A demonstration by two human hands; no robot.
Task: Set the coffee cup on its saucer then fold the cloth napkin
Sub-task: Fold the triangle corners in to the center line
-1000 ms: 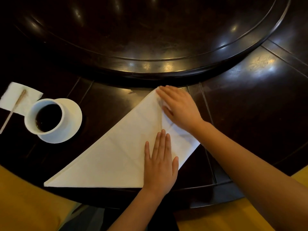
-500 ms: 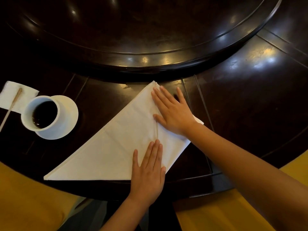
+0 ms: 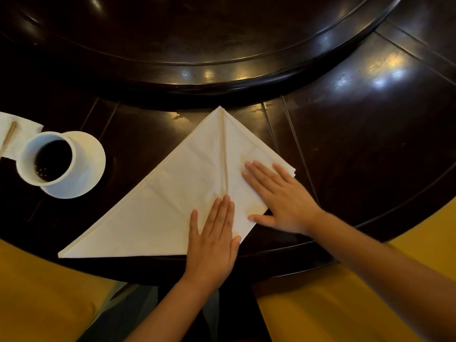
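At far left a paper napkin (image 3: 18,130) with a wooden stirrer (image 3: 9,134) lies beside the coffee cup (image 3: 49,160), which stands on its saucer (image 3: 91,164) — dark coffee inside. The white cloth napkin (image 3: 177,193) lies folded on the dark desk (image 3: 370,144). The left hand (image 3: 213,239) presses flat near its lower crease; the right hand (image 3: 278,196) — fingers spread — flattens the folded right flap.

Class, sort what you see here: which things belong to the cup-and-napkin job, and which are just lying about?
Job: cup, saucer, napkin, left hand, right hand.
Lying about: paper tissue, wooden stirrer, turntable.
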